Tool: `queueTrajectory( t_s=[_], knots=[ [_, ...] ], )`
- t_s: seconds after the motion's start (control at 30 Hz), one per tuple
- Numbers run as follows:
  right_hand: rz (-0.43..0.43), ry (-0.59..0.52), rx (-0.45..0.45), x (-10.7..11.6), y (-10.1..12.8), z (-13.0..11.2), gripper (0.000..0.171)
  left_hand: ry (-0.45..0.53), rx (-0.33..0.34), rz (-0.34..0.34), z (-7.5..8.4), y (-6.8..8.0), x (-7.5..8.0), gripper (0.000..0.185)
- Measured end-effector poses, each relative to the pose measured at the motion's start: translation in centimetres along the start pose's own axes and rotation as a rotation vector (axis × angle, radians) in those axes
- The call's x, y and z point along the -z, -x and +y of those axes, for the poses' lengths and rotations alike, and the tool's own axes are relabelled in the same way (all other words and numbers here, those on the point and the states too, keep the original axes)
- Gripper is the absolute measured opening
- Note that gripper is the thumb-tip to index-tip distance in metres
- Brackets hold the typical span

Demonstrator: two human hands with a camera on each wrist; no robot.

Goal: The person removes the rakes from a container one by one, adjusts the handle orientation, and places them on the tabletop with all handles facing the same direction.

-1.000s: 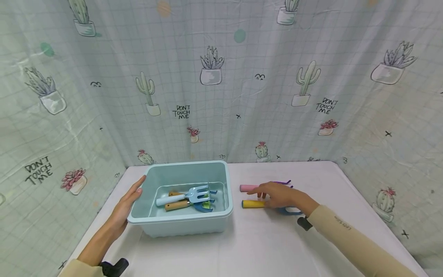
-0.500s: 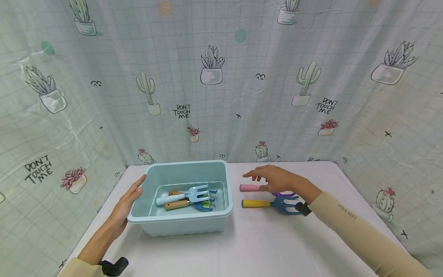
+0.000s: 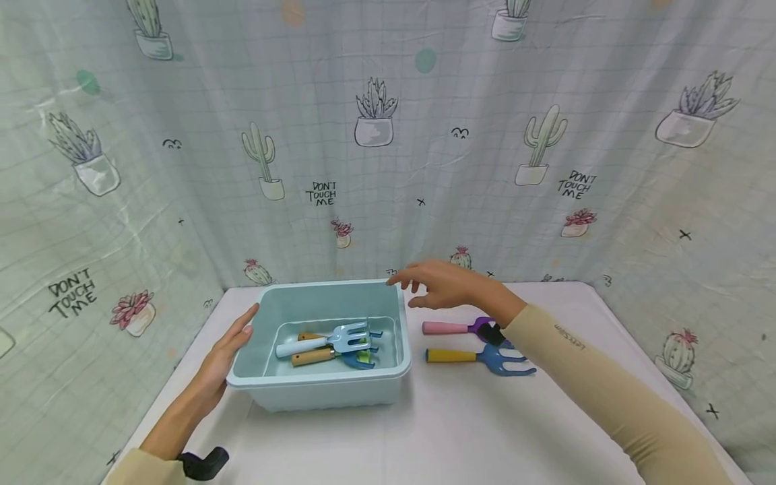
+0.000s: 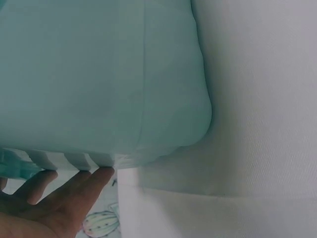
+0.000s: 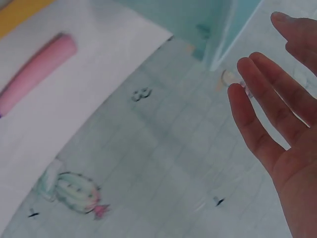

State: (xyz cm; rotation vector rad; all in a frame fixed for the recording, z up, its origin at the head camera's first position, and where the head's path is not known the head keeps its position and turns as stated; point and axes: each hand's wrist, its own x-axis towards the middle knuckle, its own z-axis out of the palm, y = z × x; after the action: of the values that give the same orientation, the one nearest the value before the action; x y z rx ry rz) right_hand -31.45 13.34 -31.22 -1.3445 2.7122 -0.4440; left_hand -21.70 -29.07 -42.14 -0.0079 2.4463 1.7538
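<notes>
A light blue plastic bin (image 3: pixel 315 393) stands on the white table. Along its left side rests my left hand (image 3: pixel 209 370), fingers extended; in the left wrist view the fingertips (image 4: pixel 99 178) are right at the bin's wall. Inside lie a pale blue hand fork (image 3: pixel 347 338) and tools with wooden handles (image 3: pixel 312 357), partly overlapping. My right hand (image 3: pixel 445 284), holding nothing, hovers by the bin's back right corner with its fingers spread. Below its wrist lie a hand fork with a yellow handle (image 3: pixel 451 356) and a pink-handled purple tool (image 3: pixel 444 327), whose head is partly hidden by the wrist camera.
A cactus-print curtain (image 3: pixel 412 168) encloses the back and sides of the table. The white tabletop (image 3: pixel 436 431) extends in front of the bin and to the right of the two loose tools.
My right hand has lifted from the yellow- and pink-handled tools and moved back and left to the bin's far right corner. The left hand and the bin have stayed put.
</notes>
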Motion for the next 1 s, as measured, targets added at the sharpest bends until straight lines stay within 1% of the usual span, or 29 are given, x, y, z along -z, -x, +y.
queueTrajectory(
  t_s=[0.1, 0.23, 0.53, 0.63, 0.83, 1.0],
  knots=[
    [-0.020, 0.005, 0.032, 0.5, -1.7, -1.5, 0.047, 0.007, 0.002, 0.003, 0.0, 0.0, 0.0, 0.063],
    [-0.047, 0.028, 0.068, 0.6, -4.0, -3.2, 0.047, 0.006, 0.008, 0.003, -0.1, 0.0, -0.1, 0.064],
    [-0.108, 0.055, 0.149, -0.4, -8.7, -6.3, 0.047, 0.007, 0.007, 0.011, 0.0, -0.1, 0.1, 0.064],
    [-0.127, 0.057, 0.161, -1.1, -10.1, -7.0, 0.047, 0.010, 0.016, 0.009, 0.1, -0.1, 0.0, 0.063],
    [-0.162, 0.041, 0.168, -3.5, -12.8, -7.8, 0.049, 0.029, 0.039, 0.002, 0.2, -0.1, 0.0, 0.060],
    [-0.181, -0.021, 0.171, -5.2, -14.2, -8.1, 0.050, 0.028, 0.056, 0.001, 0.1, -0.2, 0.1, 0.060]
  ],
)
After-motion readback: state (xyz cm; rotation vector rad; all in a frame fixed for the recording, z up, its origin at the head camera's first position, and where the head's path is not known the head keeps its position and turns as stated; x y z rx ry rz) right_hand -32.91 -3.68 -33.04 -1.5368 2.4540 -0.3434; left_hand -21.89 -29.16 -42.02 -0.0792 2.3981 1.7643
